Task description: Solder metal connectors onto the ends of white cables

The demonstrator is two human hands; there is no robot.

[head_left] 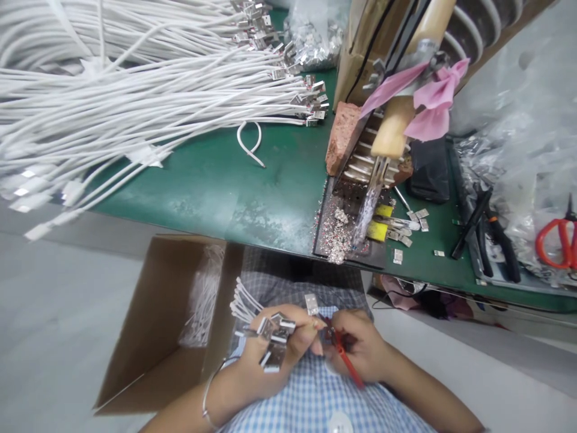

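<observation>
My left hand (274, 355) is closed around a bundle of white cables with metal USB connectors (276, 338). Several connectors stick up above the thumb, and the white cable ends (243, 302) fan out on the left. One more USB connector (311, 304) stands up by the left fingertips. In my right hand (360, 346) are small red-handled cutters or pliers (346, 359), gripped in the fist. Their jaws touch or come very close to the left fingertips. Fingers partly hide the jaws, so what lies between them cannot be made out.
Bundled white cables (180, 102) cover the green bench's left side. A soldering iron (392, 129) with a wooden handle rests over a coil stand, above solder crumbs (338, 237). Orange-red scissors (556, 243) lie far right. An open cardboard box (148, 319) stands lower left.
</observation>
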